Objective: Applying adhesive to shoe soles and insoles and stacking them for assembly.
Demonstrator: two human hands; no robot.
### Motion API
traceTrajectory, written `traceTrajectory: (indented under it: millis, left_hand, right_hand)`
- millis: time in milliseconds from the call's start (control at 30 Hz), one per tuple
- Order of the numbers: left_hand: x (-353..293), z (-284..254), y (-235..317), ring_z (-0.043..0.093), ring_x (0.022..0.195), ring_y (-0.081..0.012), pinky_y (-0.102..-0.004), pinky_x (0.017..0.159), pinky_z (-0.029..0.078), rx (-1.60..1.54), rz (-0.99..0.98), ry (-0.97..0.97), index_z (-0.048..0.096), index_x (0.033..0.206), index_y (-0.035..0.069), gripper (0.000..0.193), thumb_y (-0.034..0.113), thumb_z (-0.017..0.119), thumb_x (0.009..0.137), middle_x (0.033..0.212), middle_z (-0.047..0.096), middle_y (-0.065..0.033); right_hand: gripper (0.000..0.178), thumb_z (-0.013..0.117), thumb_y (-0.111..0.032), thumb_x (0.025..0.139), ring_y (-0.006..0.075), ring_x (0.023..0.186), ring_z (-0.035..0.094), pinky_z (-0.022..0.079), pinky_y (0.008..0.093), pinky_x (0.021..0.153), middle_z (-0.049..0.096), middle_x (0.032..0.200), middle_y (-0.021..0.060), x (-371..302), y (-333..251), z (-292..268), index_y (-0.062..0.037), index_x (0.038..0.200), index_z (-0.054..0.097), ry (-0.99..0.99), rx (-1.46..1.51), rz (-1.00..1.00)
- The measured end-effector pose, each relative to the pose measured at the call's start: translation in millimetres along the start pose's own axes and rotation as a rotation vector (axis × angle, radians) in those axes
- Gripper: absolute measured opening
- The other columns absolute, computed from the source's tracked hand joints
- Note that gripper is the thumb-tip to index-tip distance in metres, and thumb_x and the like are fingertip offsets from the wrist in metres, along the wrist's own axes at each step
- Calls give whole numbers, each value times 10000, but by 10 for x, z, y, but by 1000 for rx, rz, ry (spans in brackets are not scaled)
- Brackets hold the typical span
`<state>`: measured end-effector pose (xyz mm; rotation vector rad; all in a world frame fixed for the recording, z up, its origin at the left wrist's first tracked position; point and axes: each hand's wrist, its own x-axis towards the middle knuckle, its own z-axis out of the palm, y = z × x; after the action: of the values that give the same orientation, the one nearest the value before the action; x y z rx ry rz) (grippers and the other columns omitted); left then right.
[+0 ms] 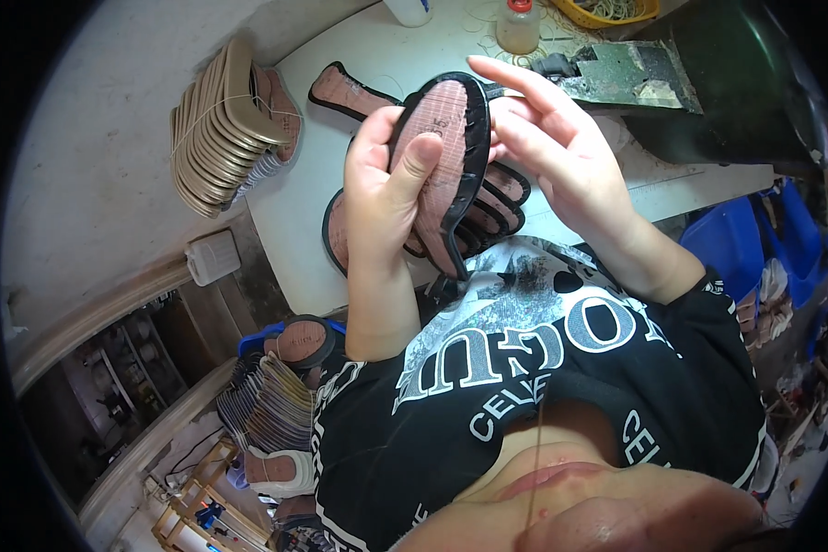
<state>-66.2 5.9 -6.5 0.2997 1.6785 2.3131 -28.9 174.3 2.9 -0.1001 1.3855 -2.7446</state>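
My left hand [391, 175] grips a shoe insole [443, 120] with a pinkish-brown face and a black folded edge, thumb pressed on that face. The insole is tilted, its rounded end pointing away from me. At its right edge my right hand [561, 138] is open, index finger stretched out and fingers spread, some fingertips close to the edge. A short black strap [497, 91] shows between the insole and these fingers. Beneath my hands, several similar black-edged insoles [492, 207] overlap on the white table [290, 239]. Another black-edged insole [354, 92] lies beyond my left hand.
A tied stack of gold-beige soles [216, 138] stands at the left. Across the table are a red-capped bottle [518, 28], a yellow basket [607, 11] and a dark green machine [708, 83]. More stacked soles [267, 400] sit at lower left, and blue plastic seats [727, 239] at right.
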Motion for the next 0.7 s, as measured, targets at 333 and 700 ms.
traceTrajectory:
  millis: [333, 700]
  left_hand:
    - [-290, 104, 378, 605, 823, -206, -291, 755, 459, 521, 474, -4, 676, 987, 6, 318, 11, 755, 678, 897, 655, -77]
    - [-274, -101, 208, 374, 1269, -217, -440, 1129, -25, 1288, 872, 193, 763, 957, 283, 369, 108, 682, 642, 1129, 667, -12]
  right_hand:
    - [249, 625, 31, 861, 117, 943, 618, 496, 243, 858, 645, 1048, 87, -87, -185, 93, 31, 1107, 588, -175, -155, -198]
    - [337, 634, -76, 888, 118, 947, 609, 487, 255, 860, 638, 1031, 67, -174, -196, 161, 12, 1205, 561, -95, -80, 157]
